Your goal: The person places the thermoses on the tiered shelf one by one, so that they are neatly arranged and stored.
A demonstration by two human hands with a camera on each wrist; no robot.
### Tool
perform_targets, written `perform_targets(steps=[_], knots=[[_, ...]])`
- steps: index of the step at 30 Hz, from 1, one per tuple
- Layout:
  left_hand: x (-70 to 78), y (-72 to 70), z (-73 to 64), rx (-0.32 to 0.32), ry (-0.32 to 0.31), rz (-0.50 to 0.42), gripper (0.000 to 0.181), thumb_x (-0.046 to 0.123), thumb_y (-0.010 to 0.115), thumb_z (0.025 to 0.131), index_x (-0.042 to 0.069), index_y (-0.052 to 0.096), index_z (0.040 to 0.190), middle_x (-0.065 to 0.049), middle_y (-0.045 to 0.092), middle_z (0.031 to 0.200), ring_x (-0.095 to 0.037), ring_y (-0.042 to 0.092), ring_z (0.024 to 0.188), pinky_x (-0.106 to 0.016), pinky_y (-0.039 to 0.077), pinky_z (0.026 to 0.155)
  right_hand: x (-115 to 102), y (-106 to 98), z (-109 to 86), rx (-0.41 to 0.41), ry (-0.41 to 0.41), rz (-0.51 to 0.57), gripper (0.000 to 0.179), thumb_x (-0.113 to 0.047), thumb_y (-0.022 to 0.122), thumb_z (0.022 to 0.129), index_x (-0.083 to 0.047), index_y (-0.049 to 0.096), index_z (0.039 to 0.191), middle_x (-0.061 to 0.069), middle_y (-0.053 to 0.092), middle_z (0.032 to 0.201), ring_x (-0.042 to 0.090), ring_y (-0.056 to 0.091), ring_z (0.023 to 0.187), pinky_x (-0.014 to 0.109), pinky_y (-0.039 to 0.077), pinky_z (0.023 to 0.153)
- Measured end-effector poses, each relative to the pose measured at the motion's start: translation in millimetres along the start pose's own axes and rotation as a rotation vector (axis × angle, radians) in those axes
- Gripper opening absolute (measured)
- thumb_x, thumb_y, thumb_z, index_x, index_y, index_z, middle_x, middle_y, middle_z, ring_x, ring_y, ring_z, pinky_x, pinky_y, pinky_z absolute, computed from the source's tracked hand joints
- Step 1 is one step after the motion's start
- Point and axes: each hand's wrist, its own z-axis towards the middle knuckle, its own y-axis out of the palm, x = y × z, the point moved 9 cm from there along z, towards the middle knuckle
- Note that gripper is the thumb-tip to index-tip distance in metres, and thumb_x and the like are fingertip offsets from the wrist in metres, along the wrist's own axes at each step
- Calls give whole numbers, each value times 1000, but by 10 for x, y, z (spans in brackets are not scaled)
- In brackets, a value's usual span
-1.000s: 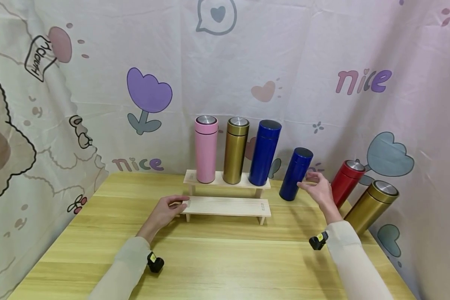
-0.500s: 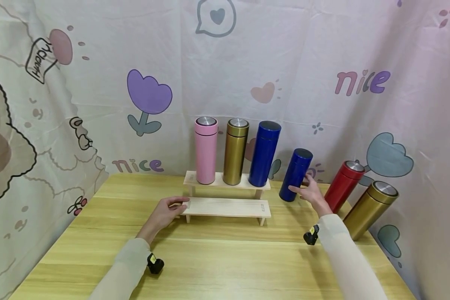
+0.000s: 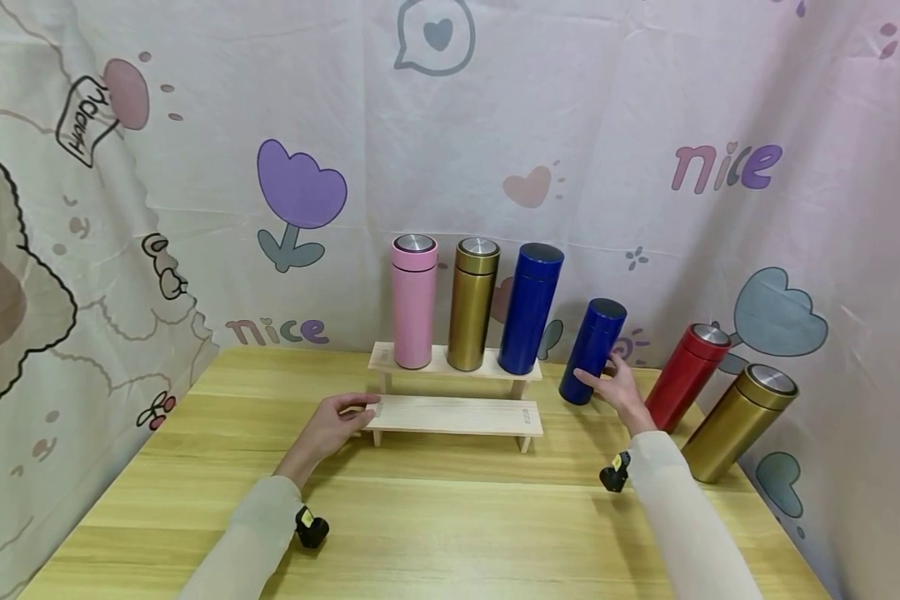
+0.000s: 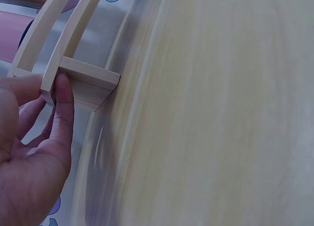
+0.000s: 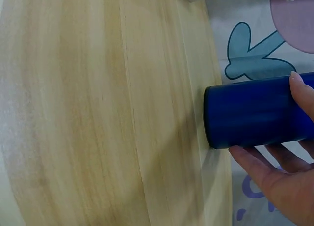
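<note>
A two-tier wooden stand point(image 3: 453, 415) is on the table. My left hand point(image 3: 333, 425) pinches the left end of its lower board, thumb on one face and fingers on the other, as the left wrist view shows. On the upper tier stand a pink thermos point(image 3: 413, 312), a gold thermos point(image 3: 471, 312) and a taller blue thermos point(image 3: 527, 317). To the right of the stand, a shorter blue thermos point(image 3: 594, 346) is upright on the table. My right hand point(image 3: 617, 392) grips its lower body, thumb on one side and fingers on the other; its base point(image 5: 210, 118) looks close to the tabletop.
At the right edge of the table a red thermos point(image 3: 686, 379) and a second gold thermos point(image 3: 738, 425) stand beside my right forearm. A patterned curtain point(image 3: 607, 125) hangs behind the table. Bare tabletop point(image 3: 450, 533) lies in front of the stand.
My right hand has moved left and slightly down, from beside the shorter blue thermos to gripping it. That thermos has not visibly moved. My left hand stays on the lower board.
</note>
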Motion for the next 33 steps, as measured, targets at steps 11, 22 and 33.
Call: perform_targets(steps=[11, 22, 33], knots=[[-6, -7, -22, 4, -2, 8, 35, 17, 65, 103, 3, 66, 135, -24, 61, 143, -37, 64, 128, -23, 60, 90, -56, -10, 4, 5, 8, 64, 102, -44, 74, 95, -15, 9, 167, 29, 27, 166, 48, 36, 150, 64, 42, 116], [-1, 2, -17, 7, 2, 16, 34, 16, 65, 103, 3, 66, 135, -24, 61, 142, -36, 64, 127, -23, 60, 89, -111, -35, 11, 17, -12, 89, 98, -39, 74, 96, -15, 11, 167, 29, 24, 167, 49, 35, 150, 67, 43, 112], [24, 3, -19, 4, 14, 28, 35, 17, 64, 103, 2, 65, 135, -24, 61, 143, -37, 64, 127, -24, 60, 90, -155, -138, -9, 127, -44, 62, 98, -35, 85, 87, -11, 28, 164, 25, 38, 163, 42, 41, 148, 58, 36, 123]])
